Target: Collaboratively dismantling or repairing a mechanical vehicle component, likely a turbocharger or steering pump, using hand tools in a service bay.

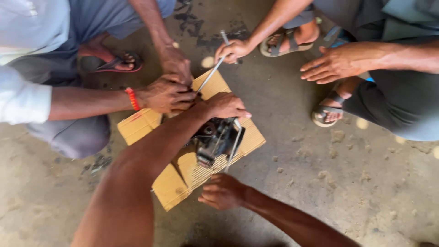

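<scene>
The black metal machine part (215,139) sits near the middle of a flattened brown corrugated cardboard sheet (171,185), closer to its right edge, with bare board showing to the near left and far left. The person's left hand (224,106) presses down on the far side of the part, fingers curled over it; whether it truly clasps the part cannot be told. The right hand (222,191) rests at the near edge of the cardboard, fingers loosely curled, grasping nothing visible, just below the lower end of a bent grey metal rod (233,148) that runs down the part's right side. Two hands of a co-worker with a red wristband (132,99) crowd the far left edge of the board. Another co-worker's hand (233,49) holds a long silver steel bar (211,73) angled in from the far side. Open room lies to the right and near right, on dusty grey concrete floor (347,183) scattered with small crumbs of dirt.
</scene>
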